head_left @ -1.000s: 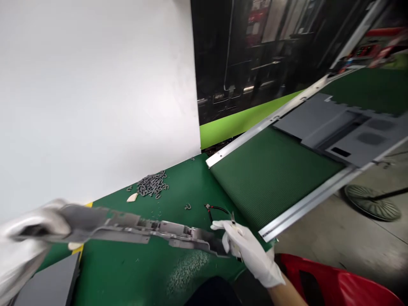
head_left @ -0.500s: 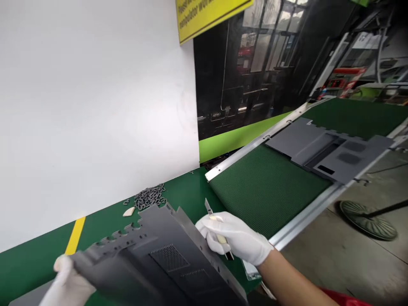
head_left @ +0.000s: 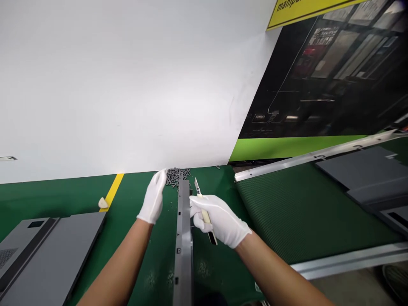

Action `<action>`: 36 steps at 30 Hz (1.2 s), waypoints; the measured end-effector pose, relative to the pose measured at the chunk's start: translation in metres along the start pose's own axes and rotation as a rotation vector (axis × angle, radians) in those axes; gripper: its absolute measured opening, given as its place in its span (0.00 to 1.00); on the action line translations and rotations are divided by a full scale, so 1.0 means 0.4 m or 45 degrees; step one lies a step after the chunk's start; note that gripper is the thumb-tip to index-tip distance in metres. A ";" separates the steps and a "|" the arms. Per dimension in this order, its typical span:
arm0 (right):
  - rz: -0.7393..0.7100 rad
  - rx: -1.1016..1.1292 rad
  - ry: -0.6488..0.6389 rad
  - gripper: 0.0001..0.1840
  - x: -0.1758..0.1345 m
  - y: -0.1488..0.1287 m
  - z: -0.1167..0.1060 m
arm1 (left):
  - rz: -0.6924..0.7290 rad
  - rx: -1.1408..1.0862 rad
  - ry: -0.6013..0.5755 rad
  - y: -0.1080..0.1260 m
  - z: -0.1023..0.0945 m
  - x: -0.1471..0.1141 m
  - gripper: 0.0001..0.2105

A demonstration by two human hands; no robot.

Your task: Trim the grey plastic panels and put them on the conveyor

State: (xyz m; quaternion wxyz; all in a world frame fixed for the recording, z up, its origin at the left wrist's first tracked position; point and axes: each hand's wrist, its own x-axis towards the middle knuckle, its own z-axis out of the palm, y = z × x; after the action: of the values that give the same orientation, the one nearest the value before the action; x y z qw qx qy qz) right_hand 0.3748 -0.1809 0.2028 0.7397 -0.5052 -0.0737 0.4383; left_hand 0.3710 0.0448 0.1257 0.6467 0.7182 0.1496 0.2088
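Note:
My gloved right hand (head_left: pixel 218 219) is closed round a utility knife (head_left: pixel 205 215) with a cream handle, its blade pointing up and away. The same hand's fingertips are against a grey plastic panel (head_left: pixel 183 238), which stands on edge and shows me its narrow side with small slots. Left of the panel, my gloved left hand (head_left: pixel 154 197) reaches forward with fingers stretched out, at the edge of a pile of small grey hook-shaped pieces (head_left: pixel 174 176) by the wall. Its fingertips partly hide the pile, and I see nothing held there.
A second grey panel (head_left: pixel 63 250) lies flat on the green table (head_left: pixel 153 263) at left, near a small cream-coloured piece (head_left: pixel 103 203) and yellow tape (head_left: pixel 115 187). At right, a green conveyor belt (head_left: pixel 287 212) carries another grey panel (head_left: pixel 360 170). The white wall (head_left: pixel 127 85) borders the table.
My view has swung left. The panel has turned from a tilted, face-showing position to on edge. My left hand has let go of its left end and moved to the pile; the right still holds the knife.

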 end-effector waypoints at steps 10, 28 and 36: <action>-0.207 0.083 -0.008 0.25 0.026 0.023 -0.024 | -0.028 -0.220 -0.496 0.121 0.179 0.050 0.13; -0.079 -0.794 0.283 0.32 0.078 -0.029 -0.103 | -0.065 0.135 -0.389 0.105 0.067 0.095 0.24; -0.235 -1.783 0.183 0.25 0.124 -0.138 -0.039 | -0.028 0.132 -0.427 0.089 0.067 0.115 0.23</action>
State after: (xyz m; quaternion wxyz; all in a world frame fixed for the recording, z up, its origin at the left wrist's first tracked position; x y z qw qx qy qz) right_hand 0.4452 -0.1614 0.2235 0.2780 -0.8814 -0.3317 0.1891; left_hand 0.4220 0.0398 0.1637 0.6271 0.7735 0.0581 0.0709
